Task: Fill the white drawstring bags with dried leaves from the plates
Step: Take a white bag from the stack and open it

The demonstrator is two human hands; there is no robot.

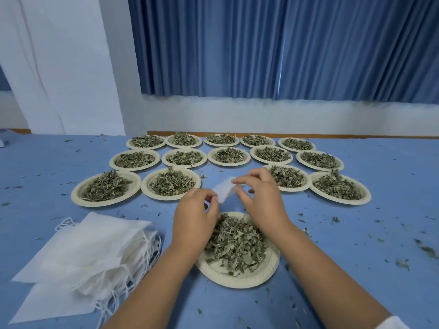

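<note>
Both of my hands hold one small white drawstring bag [224, 191] in the air above the nearest paper plate [240, 280]. My left hand [194, 214] pinches its near lower edge, and my right hand [259, 198] pinches its far upper edge. That plate carries a heap of dried leaves [235, 243] and sits directly under my wrists. A stack of empty white drawstring bags [80, 257] lies flat at the lower left, cords trailing off its right side.
Several more paper plates heaped with dried leaves stand in three rows beyond my hands, such as one at left [106, 188] and one at right [339, 187]. Leaf crumbs litter the blue tablecloth [356, 233]. A blue curtain [285, 43] hangs behind the table.
</note>
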